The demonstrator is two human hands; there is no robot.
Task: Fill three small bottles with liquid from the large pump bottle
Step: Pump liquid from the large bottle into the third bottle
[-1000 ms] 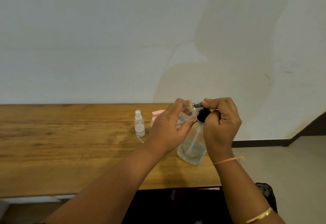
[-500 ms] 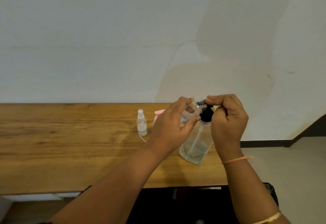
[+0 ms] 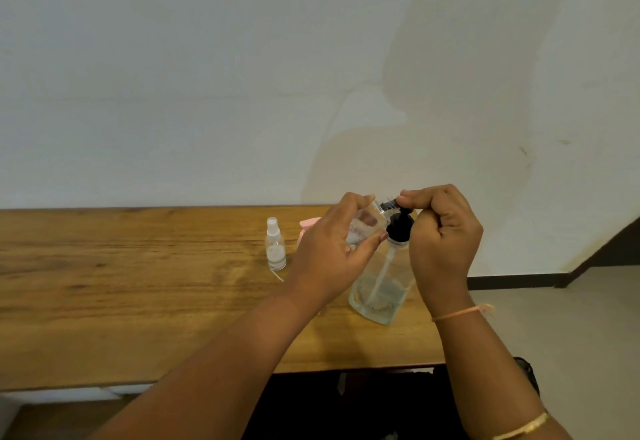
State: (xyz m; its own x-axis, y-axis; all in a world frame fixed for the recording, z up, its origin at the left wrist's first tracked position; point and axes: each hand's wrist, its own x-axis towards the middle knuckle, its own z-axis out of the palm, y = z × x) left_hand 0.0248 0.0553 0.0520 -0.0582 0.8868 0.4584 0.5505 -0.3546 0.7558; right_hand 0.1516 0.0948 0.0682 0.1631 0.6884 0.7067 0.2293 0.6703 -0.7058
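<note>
The large clear pump bottle (image 3: 382,287) stands near the table's right end, with little liquid at its bottom and a black pump head (image 3: 400,226). My right hand (image 3: 441,235) is closed over the pump's top, fingers on the nozzle. My left hand (image 3: 337,249) holds a small clear bottle (image 3: 367,223) tilted, its mouth against the nozzle. A second small spray bottle (image 3: 275,245) with a white cap stands upright to the left, apart from my hands. A pink object (image 3: 308,226) shows partly behind my left hand.
The wooden table (image 3: 138,301) runs along a white wall (image 3: 242,75). Its right edge lies just past the pump bottle, with floor beyond. A thin white tube (image 3: 277,275) lies by the spray bottle.
The pump head under my right hand has risen a little since a second ago. My left hand keeps the small bottle at the nozzle.
</note>
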